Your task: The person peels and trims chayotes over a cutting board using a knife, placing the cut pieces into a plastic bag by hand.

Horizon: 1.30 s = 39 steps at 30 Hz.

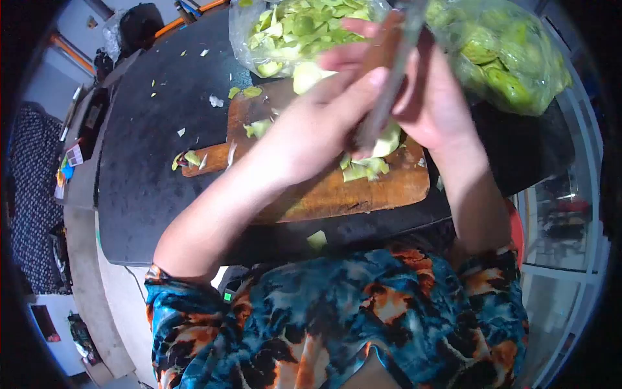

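Note:
A long knife (383,100), with brown and grey surfaces, stands steeply tilted above the wooden cutting board (311,198); it is blurred. My left hand (337,91) is closed on its left side, thumb pressed against it. My right hand (431,107) is closed around the knife from the right, with most of its fingers hidden behind it. Beneath my hands, a pale green peeled piece (389,141) rests on the board, partly covered. Green peelings (366,170) lie beside it, and more scraps (258,128) are left of my left wrist.
A clear plastic bag (243,39) full of green peelings and pale pieces stands behind the board. Another bag (518,55) at the right back holds whole green fruit or vegetables. Small scraps dot the black table (149,175). The board's handle (207,160) points left.

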Motion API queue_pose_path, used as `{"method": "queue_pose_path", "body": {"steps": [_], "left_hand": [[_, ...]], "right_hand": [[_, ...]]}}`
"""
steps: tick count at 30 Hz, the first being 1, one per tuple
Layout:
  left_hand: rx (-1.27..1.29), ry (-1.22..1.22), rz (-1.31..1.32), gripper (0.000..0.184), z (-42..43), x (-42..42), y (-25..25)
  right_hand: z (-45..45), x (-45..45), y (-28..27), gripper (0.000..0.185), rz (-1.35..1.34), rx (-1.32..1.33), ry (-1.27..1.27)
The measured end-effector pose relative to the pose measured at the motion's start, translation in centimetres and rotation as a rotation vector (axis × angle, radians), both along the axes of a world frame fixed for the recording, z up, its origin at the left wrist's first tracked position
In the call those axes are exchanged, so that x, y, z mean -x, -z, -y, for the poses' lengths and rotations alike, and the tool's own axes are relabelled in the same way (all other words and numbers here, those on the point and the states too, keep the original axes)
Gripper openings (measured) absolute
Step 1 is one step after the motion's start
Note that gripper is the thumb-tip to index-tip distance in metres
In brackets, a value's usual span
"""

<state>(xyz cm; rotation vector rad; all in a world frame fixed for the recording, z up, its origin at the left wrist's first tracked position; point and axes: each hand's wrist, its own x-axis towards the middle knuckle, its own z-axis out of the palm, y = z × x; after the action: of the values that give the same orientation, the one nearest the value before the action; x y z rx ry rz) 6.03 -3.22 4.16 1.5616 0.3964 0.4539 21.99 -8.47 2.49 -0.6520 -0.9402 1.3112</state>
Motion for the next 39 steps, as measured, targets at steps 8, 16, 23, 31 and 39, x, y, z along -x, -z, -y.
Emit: {"method": "queue_pose_path", "body": {"steps": [8,16,23,31,39], "left_hand": [[-0.5,-0.006,-0.208,0.06,-3.6,-0.6,3.9],[-0.991,0.01,-0.195,0.093,-3.1,-1.7,6.4],[-1.078,-0.014,-0.162,0.091,-3.1,-1.2,6.7],[-1.038,-0.016,-0.115,0.084,-2.7,-2.7,6.8],[-0.904,0.138,-0.053,0.086,-2.6,-3.1,7.0]], "right_hand": [[9.9,-7.4,-0.8,0.033,0.755,0.333,0.691],[12.5,-6.2,-1.4,0.045,1.178,0.517,0.568],[12.9,-4.5,-3.7,0.036,1.431,0.433,0.5],[12.9,-4.4,-3.6,0.031,1.524,0.513,0.525],[12.6,-4.7,-3.4,0.03,1.338,0.672,0.457]]}}
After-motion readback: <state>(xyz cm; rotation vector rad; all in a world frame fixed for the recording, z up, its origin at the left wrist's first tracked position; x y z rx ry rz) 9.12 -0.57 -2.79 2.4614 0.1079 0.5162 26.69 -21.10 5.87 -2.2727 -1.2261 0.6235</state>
